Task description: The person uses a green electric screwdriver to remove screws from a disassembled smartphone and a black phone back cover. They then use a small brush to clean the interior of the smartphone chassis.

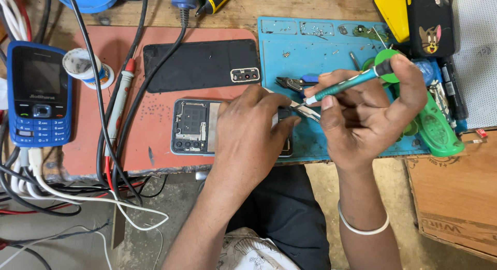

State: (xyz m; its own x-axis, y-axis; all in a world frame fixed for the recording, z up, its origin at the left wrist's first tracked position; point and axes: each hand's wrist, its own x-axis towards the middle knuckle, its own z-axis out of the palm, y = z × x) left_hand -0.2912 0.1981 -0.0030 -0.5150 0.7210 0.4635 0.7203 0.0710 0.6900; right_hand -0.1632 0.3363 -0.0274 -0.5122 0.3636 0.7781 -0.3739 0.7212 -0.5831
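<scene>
On a blue repair mat (290,140) and red pad, an opened smartphone (194,126) lies pinned beneath the left hand (248,130), fingers pressed flat. The right hand (367,107) closes around a green precision screwdriver (348,83), tip at the phone's edge; a slip could gouge the exposed board.

The opened phone (194,126) shows dull grey metal shielding inside a matt frame. Just above it lies a matt black plastic back cover (199,64); right of it, a smooth blue rubbery mat (305,47) on worn, rough wood.
</scene>
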